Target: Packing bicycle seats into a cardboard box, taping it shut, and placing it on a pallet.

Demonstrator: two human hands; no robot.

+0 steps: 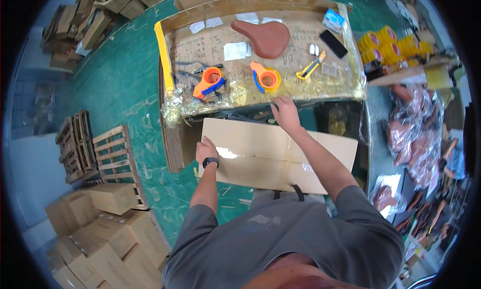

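A long, tan cardboard box (260, 153) lies in front of me, slightly tilted, with its far side close to the workbench edge. My left hand (206, 149), a dark watch at its wrist, grips the box's left end. At the far edge of the box, my right hand (286, 113) has its fingers bent in around the rim; their tips are partly hidden. On the bench beyond it lie an orange-and-blue tape dispenser (266, 78) and a second tape dispenser (209, 82). A brown bicycle saddle (265, 37) rests farther back.
The cardboard-covered bench (200, 46) also holds a yellow utility knife (311, 66), a black phone (333, 43) and a blue-white packet (333, 20). Yellow tape rolls (388, 46) and plastic-wrapped saddles (413, 138) are at right. Wooden pallets (115, 156) and stacked cartons (107, 234) stand left.
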